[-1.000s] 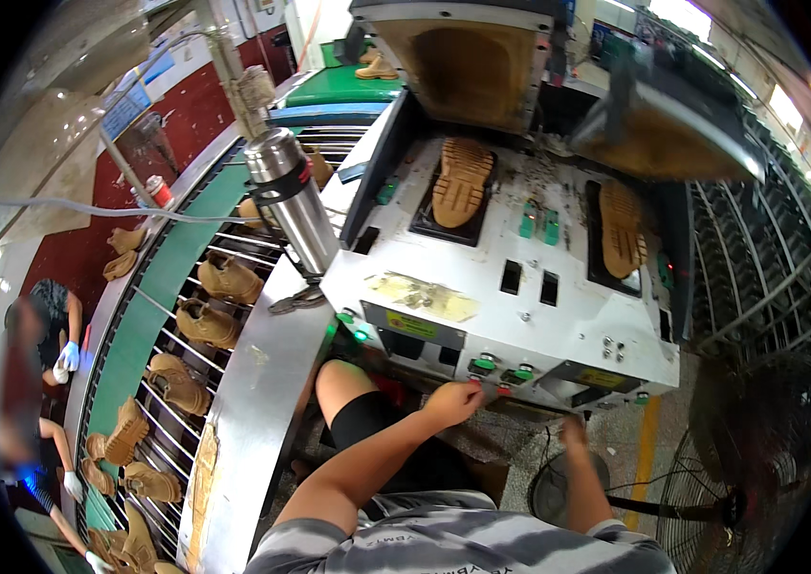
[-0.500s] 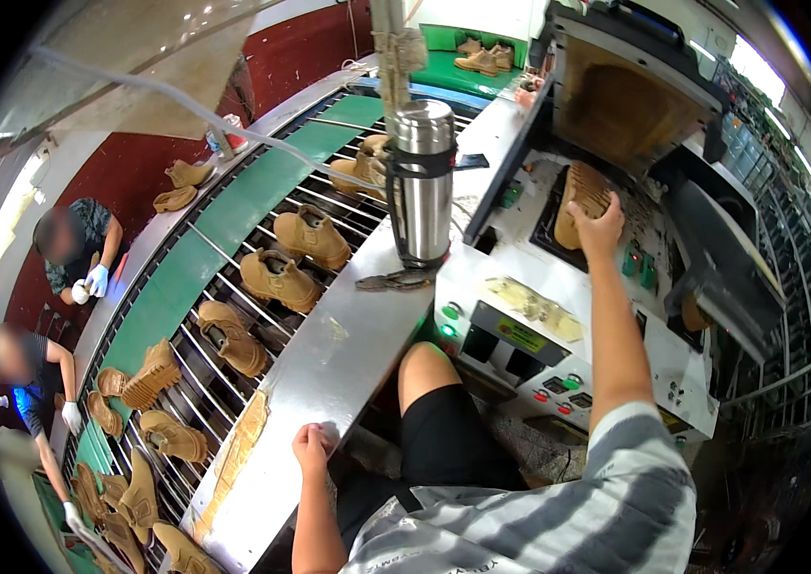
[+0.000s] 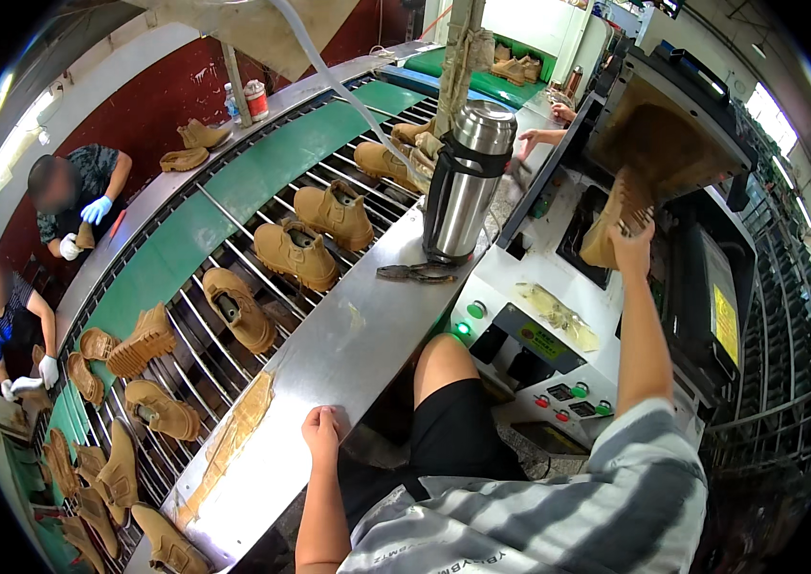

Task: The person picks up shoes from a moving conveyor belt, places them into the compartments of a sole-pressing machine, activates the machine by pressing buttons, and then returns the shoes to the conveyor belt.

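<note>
Shoe (image 3: 602,237): tan, ridge-soled | right hand (image 3: 633,247): gripping it | thermos (image 3: 468,196): cylindrical, shiny metal

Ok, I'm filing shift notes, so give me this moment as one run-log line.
right hand: gripping tan boot | left hand: curled, near metal ledge | steel flask: standing on ledge | press lid behind boot: raised

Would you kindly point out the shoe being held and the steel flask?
Shoe (image 3: 602,232): head view, on its smooth tan side.
Steel flask (image 3: 466,212): head view, on its silver body.
</note>
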Motion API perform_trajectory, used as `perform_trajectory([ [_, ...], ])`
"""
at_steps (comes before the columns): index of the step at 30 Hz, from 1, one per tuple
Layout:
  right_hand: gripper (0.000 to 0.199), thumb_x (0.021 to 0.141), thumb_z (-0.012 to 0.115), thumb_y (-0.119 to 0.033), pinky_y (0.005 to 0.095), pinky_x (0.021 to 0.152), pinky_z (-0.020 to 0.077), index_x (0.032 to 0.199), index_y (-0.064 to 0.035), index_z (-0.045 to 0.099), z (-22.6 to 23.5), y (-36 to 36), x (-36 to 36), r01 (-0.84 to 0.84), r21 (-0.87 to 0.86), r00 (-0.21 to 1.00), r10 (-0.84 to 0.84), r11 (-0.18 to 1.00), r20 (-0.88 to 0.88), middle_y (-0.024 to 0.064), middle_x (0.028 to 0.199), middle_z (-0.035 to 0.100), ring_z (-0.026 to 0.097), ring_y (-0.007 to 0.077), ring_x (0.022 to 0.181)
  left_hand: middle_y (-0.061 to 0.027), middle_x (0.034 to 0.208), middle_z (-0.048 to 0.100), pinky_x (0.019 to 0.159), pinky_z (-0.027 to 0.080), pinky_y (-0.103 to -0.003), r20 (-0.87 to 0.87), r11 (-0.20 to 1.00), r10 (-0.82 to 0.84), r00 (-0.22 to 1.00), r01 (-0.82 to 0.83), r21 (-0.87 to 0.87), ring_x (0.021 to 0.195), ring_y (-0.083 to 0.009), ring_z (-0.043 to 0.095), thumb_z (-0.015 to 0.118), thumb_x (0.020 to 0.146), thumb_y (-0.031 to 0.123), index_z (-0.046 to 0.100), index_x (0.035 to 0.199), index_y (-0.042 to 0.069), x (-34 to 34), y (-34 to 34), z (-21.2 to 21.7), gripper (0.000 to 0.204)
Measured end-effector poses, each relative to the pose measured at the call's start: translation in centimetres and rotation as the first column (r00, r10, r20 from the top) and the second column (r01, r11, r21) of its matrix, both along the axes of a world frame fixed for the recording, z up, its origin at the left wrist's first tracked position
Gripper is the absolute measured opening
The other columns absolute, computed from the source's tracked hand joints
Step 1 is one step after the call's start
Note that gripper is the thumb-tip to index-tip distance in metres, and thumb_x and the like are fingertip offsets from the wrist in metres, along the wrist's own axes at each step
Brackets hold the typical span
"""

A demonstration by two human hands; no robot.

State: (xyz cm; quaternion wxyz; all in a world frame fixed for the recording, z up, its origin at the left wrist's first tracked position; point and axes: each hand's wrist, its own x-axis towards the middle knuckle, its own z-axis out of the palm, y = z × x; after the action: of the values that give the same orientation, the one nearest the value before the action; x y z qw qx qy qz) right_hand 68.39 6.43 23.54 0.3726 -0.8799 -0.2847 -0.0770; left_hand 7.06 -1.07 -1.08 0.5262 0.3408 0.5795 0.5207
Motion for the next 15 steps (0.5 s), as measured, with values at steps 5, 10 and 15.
perform_trajectory([
  [5,0.101,0.073,0.078,-0.027,0.0385,0.109,0.0319,0.148,0.0031,0.017,-8.3,-8.3,-2.0,-0.088,0.433,0.996,0.091,0.897,0.014,0.0229,0.146,0.034,0.038,0.0348,0.133,-0.0006,0.063,0.054,0.052,0.040,-0.022,0.146,0.998,-0.014,0.989,0.023,-0.061,0.055,-0.0080,0.048,0.055,0.092,0.011,0.063,0.085,0.002,1.0,0.3,0.3,0.014],
  [10,0.076,0.076,0.080,-0.025,0.0356,0.106,0.0348,0.135,0.0051,0.044,-5.9,-10.5,-4.6,-0.126,0.610,0.921,0.320,0.783,-0.220,0.0143,0.138,0.047,0.046,0.0265,0.124,-0.0026,0.079,0.061,0.066,0.049,-0.026,0.218,0.913,-0.383,0.897,0.403,-0.054,0.071,-0.0126,0.059,0.060,0.091,0.011,0.063,0.098,0.004,5.6,-1.1,2.4,0.010],
  [15,0.057,0.084,0.072,-0.020,0.0347,0.104,0.0357,0.129,0.0061,0.049,-5.5,-9.7,-14.7,-0.426,0.547,0.671,0.657,0.721,-0.344,0.0097,0.127,0.055,0.049,0.0223,0.118,-0.0044,0.118,0.055,0.095,0.045,-0.032,0.301,0.665,-0.747,0.593,0.685,0.299,0.108,-0.0161,0.054,0.071,0.085,0.009,0.044,0.135,0.007,10.6,-1.3,7.4,0.057],
])
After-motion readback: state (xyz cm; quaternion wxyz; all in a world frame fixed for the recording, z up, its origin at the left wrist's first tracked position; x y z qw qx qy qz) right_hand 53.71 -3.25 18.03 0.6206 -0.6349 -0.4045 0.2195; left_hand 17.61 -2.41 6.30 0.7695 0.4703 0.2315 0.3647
